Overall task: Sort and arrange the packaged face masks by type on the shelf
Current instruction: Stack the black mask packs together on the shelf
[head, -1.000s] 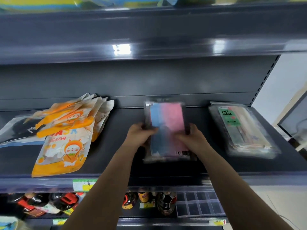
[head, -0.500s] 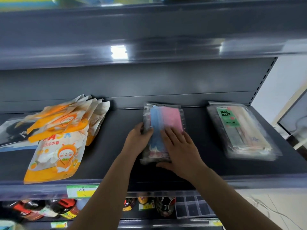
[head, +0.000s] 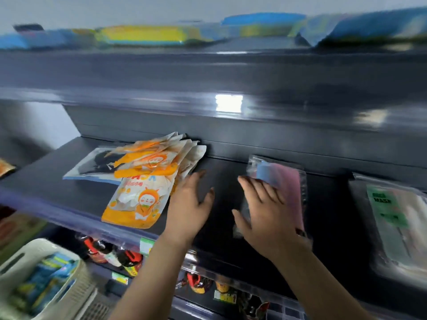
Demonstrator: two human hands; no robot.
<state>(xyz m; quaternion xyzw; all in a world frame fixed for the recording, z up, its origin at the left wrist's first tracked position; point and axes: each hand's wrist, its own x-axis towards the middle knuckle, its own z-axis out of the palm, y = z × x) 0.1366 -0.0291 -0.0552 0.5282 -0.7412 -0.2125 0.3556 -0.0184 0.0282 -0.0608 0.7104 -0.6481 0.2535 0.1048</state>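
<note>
Packets of face masks lie in flat piles on the dark shelf (head: pixel 219 181): the blue-and-pink pack (head: pixel 285 181) sits mid-shelf under the right hand (head: pixel 265 211), whose fingers (head: pixel 251 188) are spread flat on it, gripping nothing. The left hand (head: pixel 189 204) hovers open just beside the orange cartoon pouches (head: pixel 143 192). Such film packs look light, floppy and slick, so I'd pinch an edge or slide them flat

Dim, cool light with a white glare patch on the upper shelf edge (head: pixel 228 103), heavy motion blur smearing the top-row packets (head: pixel 143 35) and the basket (head: pixel 46 280), and wide-angle bending toward the edges
</note>
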